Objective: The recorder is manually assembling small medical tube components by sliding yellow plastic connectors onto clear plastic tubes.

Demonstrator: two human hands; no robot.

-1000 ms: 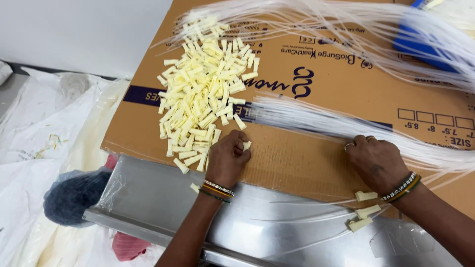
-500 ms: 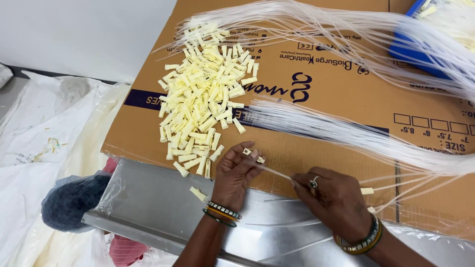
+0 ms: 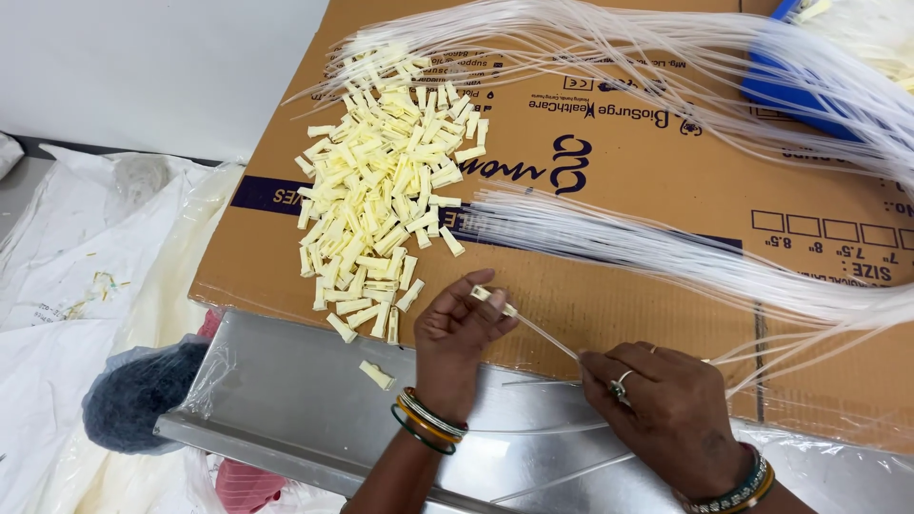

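The left hand (image 3: 462, 328) pinched a pale yellow connector (image 3: 482, 294) while the right hand (image 3: 666, 409) gripped a clear tube (image 3: 545, 335) seated in it, above the cardboard-covered surface (image 3: 657, 162). The large connector pile (image 3: 376, 205) and tube bundle (image 3: 666, 252) suggested most remained unassembled.

Right hand (image 3: 671, 414) moved off the cardboard toward left hand (image 3: 459, 328); both now pinch one thin tube (image 3: 543, 333) with a cream cap (image 3: 484, 295).

Looks like a small assembly workshop: flattened cardboard sheet (image 3: 647, 171) as work mat, heap of pale yellow plastic caps (image 3: 376, 205) on it, bundles of clear thin tubes (image 3: 666, 252) beside them, steel tabletop (image 3: 305, 400) beneath.
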